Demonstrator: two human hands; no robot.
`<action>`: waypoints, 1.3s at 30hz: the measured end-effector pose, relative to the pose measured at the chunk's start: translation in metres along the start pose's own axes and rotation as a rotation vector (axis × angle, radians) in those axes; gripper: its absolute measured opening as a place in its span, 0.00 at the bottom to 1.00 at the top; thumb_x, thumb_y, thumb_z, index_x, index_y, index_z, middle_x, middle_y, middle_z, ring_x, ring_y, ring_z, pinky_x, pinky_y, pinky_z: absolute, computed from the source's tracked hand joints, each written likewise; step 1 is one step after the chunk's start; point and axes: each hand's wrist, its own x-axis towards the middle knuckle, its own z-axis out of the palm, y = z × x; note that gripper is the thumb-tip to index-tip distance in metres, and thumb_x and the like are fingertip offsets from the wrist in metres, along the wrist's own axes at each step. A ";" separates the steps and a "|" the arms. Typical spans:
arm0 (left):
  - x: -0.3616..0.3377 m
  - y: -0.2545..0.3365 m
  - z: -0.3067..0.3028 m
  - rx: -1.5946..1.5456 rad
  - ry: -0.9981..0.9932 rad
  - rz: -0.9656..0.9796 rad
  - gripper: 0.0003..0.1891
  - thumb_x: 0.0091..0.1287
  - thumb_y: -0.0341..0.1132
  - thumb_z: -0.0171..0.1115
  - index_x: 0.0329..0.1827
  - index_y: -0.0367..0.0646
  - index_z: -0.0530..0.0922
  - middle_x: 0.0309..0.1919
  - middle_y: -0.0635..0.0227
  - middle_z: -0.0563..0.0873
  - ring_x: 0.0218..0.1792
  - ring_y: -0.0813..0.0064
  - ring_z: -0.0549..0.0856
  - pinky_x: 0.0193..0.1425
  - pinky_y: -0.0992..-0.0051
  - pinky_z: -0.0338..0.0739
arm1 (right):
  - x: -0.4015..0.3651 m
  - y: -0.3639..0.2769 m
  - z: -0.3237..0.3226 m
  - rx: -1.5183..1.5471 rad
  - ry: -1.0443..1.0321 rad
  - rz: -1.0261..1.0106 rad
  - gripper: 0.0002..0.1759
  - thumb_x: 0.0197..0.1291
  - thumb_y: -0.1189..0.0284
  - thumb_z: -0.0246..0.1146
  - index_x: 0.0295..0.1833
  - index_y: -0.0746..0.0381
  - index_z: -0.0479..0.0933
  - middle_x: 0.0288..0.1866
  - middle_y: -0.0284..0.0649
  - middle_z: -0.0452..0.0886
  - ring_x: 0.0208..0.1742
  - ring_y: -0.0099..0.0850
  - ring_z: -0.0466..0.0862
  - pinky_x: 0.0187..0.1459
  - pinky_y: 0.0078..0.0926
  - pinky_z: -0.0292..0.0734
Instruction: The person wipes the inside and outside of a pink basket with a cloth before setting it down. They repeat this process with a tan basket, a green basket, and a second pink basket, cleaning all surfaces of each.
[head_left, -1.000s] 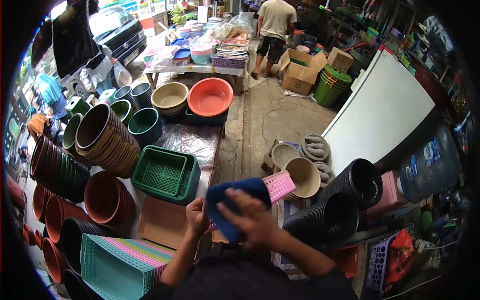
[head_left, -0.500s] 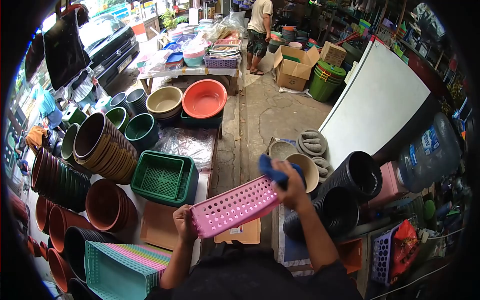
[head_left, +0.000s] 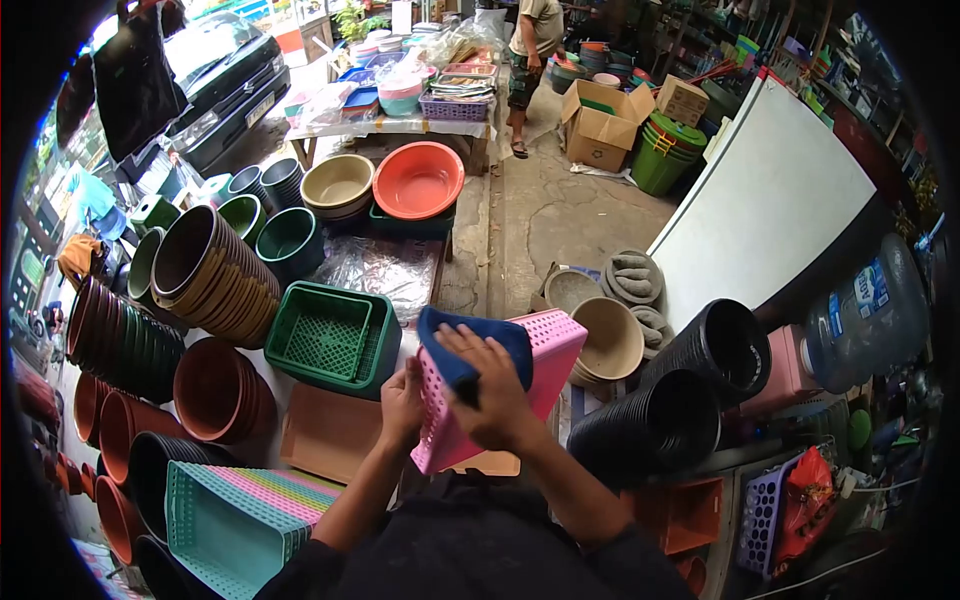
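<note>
A pink perforated plastic basket [head_left: 556, 352] is held tilted in front of my body. My left hand [head_left: 403, 402] grips its left edge, fingers wrapped round the rim. A dark blue cloth [head_left: 445, 330] lies bunched against the basket's side. Over that cloth my right hand [head_left: 490, 395] presses with its fingers laid across, keeping hold of it. Part of the basket is hidden behind the right hand and forearm. Below on the left is a stack of pastel perforated baskets [head_left: 225, 530], mint green on the outside.
To the left stand green rectangular baskets [head_left: 335, 340], brown pots [head_left: 220, 390] and a red basin [head_left: 418, 180]. On the right are black buckets [head_left: 715, 350], beige bowls [head_left: 605, 340], a white panel [head_left: 765, 190] and a water jug [head_left: 865, 310]. A person [head_left: 535, 50] stands at the back.
The basket has turned from lying lengthwise to a more upright tilt. My right hand and the cloth have moved left across it, close to my left hand. The person at the back has shifted slightly.
</note>
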 end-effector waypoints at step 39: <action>0.024 -0.011 -0.025 -1.078 -0.403 -0.328 0.29 0.78 0.55 0.43 0.71 0.42 0.68 0.67 0.57 0.75 0.67 0.55 0.75 0.72 0.51 0.68 | -0.108 0.171 -0.022 1.197 1.092 0.488 0.31 0.74 0.53 0.50 0.69 0.68 0.67 0.65 0.46 0.75 0.66 0.37 0.76 0.68 0.36 0.67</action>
